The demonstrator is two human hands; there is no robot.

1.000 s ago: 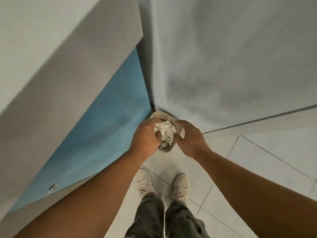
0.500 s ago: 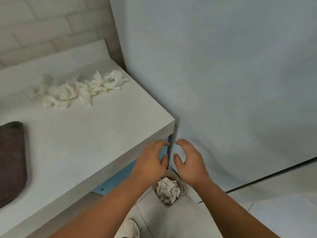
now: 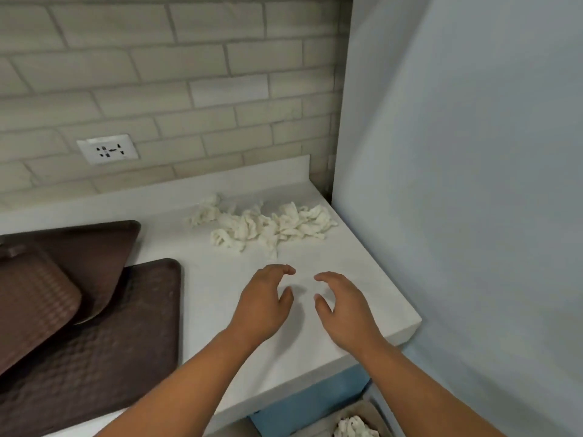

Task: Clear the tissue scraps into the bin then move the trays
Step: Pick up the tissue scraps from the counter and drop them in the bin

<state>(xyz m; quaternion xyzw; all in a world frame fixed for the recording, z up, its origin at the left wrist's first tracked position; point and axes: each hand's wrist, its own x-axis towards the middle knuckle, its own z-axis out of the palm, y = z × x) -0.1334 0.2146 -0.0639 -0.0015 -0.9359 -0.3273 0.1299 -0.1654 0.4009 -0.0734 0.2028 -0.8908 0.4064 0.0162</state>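
Observation:
A pile of white tissue scraps (image 3: 263,225) lies on the white counter (image 3: 362,279) near its back right corner. My left hand (image 3: 263,302) and my right hand (image 3: 344,305) hover side by side over the counter, a little in front of the pile, fingers loosely spread and holding nothing. Several brown trays (image 3: 94,326) are stacked crookedly at the left. The bin (image 3: 366,413) stands on the floor below the counter's right corner, with tissue scraps (image 3: 355,427) inside it.
A pale blue wall (image 3: 473,184) closes off the right side, right next to the counter's end. A brick-tiled wall with a white socket (image 3: 107,149) runs behind. A blue panel (image 3: 309,402) sits under the counter edge.
Both hands dropped a clump of tissue into the bin, then rose from it and moved up over the counter. The view lifted from the floor to the counter.

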